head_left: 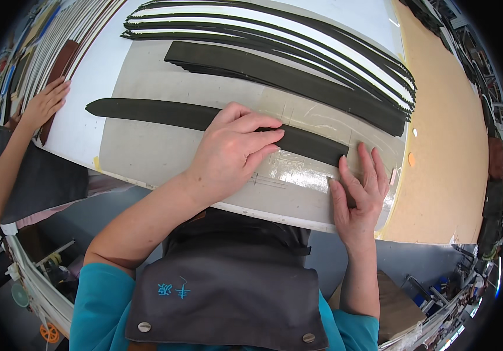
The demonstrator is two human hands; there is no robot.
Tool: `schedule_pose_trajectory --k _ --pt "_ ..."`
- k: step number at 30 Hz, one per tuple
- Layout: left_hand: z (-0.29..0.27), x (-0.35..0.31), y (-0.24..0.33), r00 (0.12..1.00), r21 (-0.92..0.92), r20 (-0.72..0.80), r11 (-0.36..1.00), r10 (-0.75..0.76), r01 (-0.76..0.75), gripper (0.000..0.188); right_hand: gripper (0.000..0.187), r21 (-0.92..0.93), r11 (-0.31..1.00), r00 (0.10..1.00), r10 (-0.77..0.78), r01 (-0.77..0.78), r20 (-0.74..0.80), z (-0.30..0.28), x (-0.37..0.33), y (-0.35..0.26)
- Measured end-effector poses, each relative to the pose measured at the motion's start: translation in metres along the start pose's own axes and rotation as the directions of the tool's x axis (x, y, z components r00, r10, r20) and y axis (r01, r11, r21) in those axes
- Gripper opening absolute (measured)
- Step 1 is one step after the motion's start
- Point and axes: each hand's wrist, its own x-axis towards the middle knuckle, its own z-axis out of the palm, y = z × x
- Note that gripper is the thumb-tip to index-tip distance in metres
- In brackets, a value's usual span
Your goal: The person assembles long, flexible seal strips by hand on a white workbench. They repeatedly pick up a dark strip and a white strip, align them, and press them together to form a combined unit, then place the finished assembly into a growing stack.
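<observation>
**Olive-black strip [190, 115] lies flat under working hands**

From where I stand, the white table [90, 82] carries a grey mat [128, 158], probably there to give a smooth surface. Beyond the left hand [228, 149], at one o'clock, narrow dark strips [251, 44] fan lengthwise; nearer sits a stack of wider strips [275, 76], perhaps kept parallel for easy reach. The single strip crosses the mat, its pointed end between nine and ten o'clock, its square end toward three. The left hand's fingers bunch over it, seemingly steadying it; whether they pinch or press, I can't tell. The right hand [359, 190], fingers loosely spread, grips nothing; its index fingertip meets the square end, apparently keeping it in line.
</observation>
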Motion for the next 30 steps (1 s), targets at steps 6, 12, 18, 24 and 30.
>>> schedule_pose_trajectory --k 6,12,18,24,30 --pt "-0.001 0.000 -0.001 1.000 0.027 0.015 0.999 0.021 -0.021 0.027 0.036 0.001 1.000 1.000 -0.003 0.003 0.001 0.000 0.000 -0.001" --pt "-0.007 -0.002 0.001 0.995 0.193 0.060 0.978 0.074 -0.084 0.027 0.037 0.034 0.999 1.000 0.004 -0.003 -0.010 0.002 0.001 -0.003" --pt "-0.008 0.001 0.005 0.990 0.234 0.099 0.965 0.099 -0.120 0.027 0.040 0.090 0.996 0.997 0.005 0.003 -0.083 -0.005 -0.001 0.012" --pt "-0.006 0.001 0.004 0.993 0.176 0.089 0.980 0.075 -0.090 0.027 0.030 0.131 0.830 0.772 0.553 -0.542 -0.312 -0.053 -0.001 0.114" --pt "-0.006 -0.003 -0.002 0.992 0.159 0.083 0.982 0.093 -0.105 0.028 0.029 0.133 0.771 0.758 0.636 -0.622 -0.142 -0.048 0.016 0.148"
